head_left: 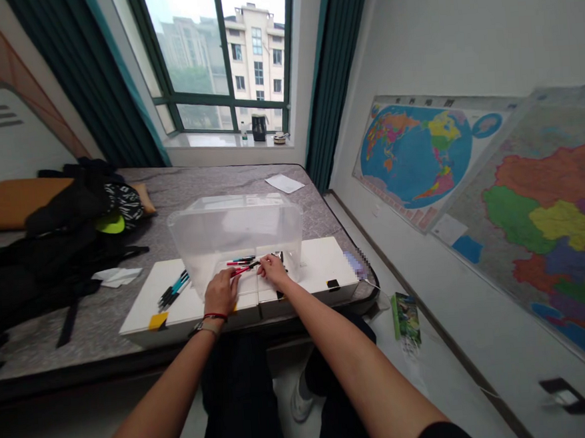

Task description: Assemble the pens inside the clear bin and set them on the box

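Observation:
A red pen with a dark end lies between my two hands. My left hand is closed on its red part. The fingers of my right hand pinch together at the dark end; exactly what they grip there is small and partly hidden. Just beyond, several red, blue and black pens lie inside a clear plastic bin. Small dark and silvery items show beside my right hand. More blue and black pens lie in a bunch to the left.
White boxes carry the bin on a grey mattress. A black bag and a crumpled tissue lie left. A paper sheet lies behind. At the right, a green package stands on the floor by the wall.

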Demonstrator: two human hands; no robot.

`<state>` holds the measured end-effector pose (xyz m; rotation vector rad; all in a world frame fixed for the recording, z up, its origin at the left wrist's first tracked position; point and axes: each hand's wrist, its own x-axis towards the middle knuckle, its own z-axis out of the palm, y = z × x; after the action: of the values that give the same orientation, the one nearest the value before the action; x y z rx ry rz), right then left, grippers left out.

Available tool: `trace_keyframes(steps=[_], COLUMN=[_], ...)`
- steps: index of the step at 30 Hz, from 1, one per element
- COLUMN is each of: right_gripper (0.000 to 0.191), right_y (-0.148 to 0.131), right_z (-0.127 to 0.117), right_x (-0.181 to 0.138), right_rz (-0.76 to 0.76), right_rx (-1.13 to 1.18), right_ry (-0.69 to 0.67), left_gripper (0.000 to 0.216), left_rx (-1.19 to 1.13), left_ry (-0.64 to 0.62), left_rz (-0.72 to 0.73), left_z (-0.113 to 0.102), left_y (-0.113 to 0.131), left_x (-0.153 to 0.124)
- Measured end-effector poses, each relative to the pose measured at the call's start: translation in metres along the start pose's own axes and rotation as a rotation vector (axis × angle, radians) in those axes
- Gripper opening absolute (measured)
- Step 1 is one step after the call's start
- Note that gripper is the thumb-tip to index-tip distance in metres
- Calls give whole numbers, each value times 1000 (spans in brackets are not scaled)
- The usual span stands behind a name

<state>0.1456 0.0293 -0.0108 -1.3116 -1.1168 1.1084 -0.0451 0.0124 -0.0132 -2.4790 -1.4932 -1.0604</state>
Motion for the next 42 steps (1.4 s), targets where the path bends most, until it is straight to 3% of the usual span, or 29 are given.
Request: trace_keyframes(steps=[5,22,28,36,42], right_gripper=[20,31,26,16,15], right_y=[-4,-5,-7,-5,-3], right_z=[-2,-3,-2,-1,1], right_x=[-2,-4,-6,-5,-4], right_rz=[61,42,27,38,15], right_rx=[144,181,137,107,108], right_ry=[43,52,-15,69,69], left_gripper=[31,39,38,43,35], left_rx=[-23,36,40,93,83], left_ry=[8,-85,-65,-16,-84], left_rz=[-50,-16,-43,-187,-98], left_z=[0,-7,-6,-2,-3], left_y=[-2,4,4,5,1], left_x=[0,0,-1,-3,-5])
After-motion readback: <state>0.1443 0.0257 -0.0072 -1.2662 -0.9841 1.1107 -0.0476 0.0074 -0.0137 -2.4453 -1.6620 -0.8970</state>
